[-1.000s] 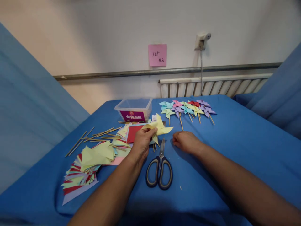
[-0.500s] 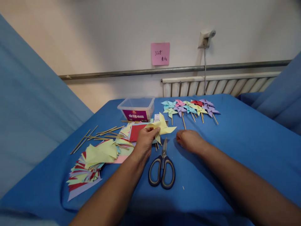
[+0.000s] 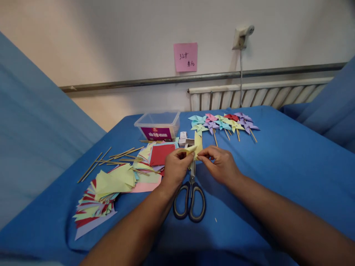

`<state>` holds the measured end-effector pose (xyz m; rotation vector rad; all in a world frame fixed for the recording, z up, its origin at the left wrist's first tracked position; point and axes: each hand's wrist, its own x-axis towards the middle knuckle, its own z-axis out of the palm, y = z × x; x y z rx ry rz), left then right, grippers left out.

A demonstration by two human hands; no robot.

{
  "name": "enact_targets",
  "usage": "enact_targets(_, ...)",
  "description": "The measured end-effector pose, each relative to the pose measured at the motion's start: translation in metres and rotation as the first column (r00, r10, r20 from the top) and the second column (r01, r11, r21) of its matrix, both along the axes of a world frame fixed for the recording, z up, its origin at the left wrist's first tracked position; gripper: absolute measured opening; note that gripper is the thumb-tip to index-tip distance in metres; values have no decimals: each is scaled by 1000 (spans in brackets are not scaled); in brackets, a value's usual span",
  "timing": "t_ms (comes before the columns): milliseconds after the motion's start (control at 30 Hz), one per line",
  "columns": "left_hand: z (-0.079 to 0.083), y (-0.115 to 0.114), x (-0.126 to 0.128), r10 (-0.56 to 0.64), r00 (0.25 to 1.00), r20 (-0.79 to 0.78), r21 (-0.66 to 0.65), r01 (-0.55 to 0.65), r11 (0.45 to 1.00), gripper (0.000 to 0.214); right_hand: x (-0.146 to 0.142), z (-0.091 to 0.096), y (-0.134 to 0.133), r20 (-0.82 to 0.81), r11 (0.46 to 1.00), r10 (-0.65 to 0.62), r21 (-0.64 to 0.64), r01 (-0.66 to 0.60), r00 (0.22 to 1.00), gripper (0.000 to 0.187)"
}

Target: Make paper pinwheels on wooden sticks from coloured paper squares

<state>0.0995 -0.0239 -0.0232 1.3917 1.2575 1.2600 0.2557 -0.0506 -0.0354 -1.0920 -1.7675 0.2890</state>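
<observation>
My left hand (image 3: 179, 162) pinches a pale yellow paper pinwheel (image 3: 198, 139) by its folded middle, one blade pointing up. At the pinwheel's right side, the thumb and forefinger of my right hand (image 3: 219, 162) are pressed together; whatever lies between those fingertips is too small or hidden to make out. Just below both hands, scissors (image 3: 190, 201) with dark blue handles lie on the blue cloth, their blade tips partly covered. Behind the pinwheel stand small white boxes (image 3: 183, 137).
Cut paper (image 3: 116, 181) in several colours, red squares (image 3: 162, 154) and thin wooden sticks (image 3: 93, 166) lie left. A clear plastic tub (image 3: 157, 125) stands at the back. Several pinwheels on sticks (image 3: 222, 125) lie back right. Behind are a wall pipe (image 3: 155, 80) and radiator (image 3: 257, 92).
My right hand has risen from the cloth and moved left to the pinwheel. The pinwheel has turned in my left hand, and the view has shifted slightly.
</observation>
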Motion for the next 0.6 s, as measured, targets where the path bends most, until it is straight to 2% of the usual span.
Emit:
enact_targets(133, -1, -3, 3, -15, 999, 49, -46, 18, 999, 16, 3, -2, 4, 17, 998, -48, -38, 49, 999, 9)
enact_targets(333, -2, -4, 4, -47, 978, 204, -162, 81, 984, 24, 4, -1, 3, -10, 996, -63, -71, 62, 998, 9)
enact_targets(600, -3, -3, 2, -54, 977, 207, -177, 91, 980, 25, 5, -3, 4, -39, 995, -49, -83, 46, 998, 9)
